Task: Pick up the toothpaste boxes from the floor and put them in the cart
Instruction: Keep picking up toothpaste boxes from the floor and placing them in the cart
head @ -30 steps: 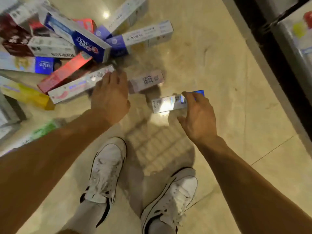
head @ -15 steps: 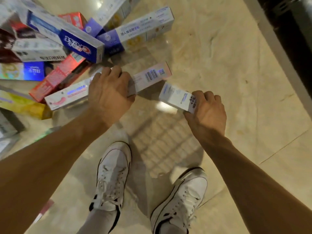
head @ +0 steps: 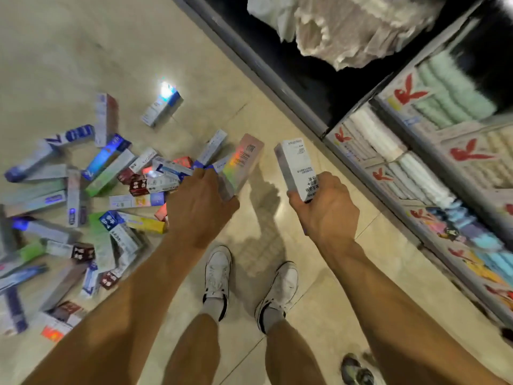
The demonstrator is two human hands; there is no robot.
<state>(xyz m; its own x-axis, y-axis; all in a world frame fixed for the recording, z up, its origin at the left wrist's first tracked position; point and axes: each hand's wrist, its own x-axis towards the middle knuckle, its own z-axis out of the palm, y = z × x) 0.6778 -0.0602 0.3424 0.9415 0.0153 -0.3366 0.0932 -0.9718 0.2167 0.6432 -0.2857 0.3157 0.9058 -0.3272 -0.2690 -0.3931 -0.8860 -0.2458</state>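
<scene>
- Being gripped at its lower end by the right hand (head: pixel 327 215), a white rectangular cardboard toothpaste box with dark print (head: pixel 294 168) is being held upright and clear of the floor. The fingers are being closed round it, probably so that it is being kept steady for carrying.
- A long pink cardboard toothpaste box with an iridescent sheen (head: pixel 244 162) is being clasped by the left hand (head: pixel 200 207), whose fingers are being curled over its near end. Its far end is being tilted up and away, above the tiles.
- One box is being carried in each hand, which is being judged a way of halving the trips to the cart.
- The cart is not being shown in this view, so where the two boxes are being taken cannot be told.
- A scattered heap of many-coloured cardboard toothpaste boxes (head: pixel 97 204) is lying on the glossy beige tiled floor (head: pixel 83 51) to the person's left, with several boxes overlapping. One small white-and-blue box (head: pixel 162 108) is lying apart from it, farther off.
- Most of the task is therefore being judged as not yet done.
- A pair of white sneakers (head: pixel 218 270) is being planted just beside the heap, near enough for bending and reaching.
- Dark shop shelving stocked with wrapped pastel towels (head: pixel 416 151) is being seen along the person's right side.
</scene>
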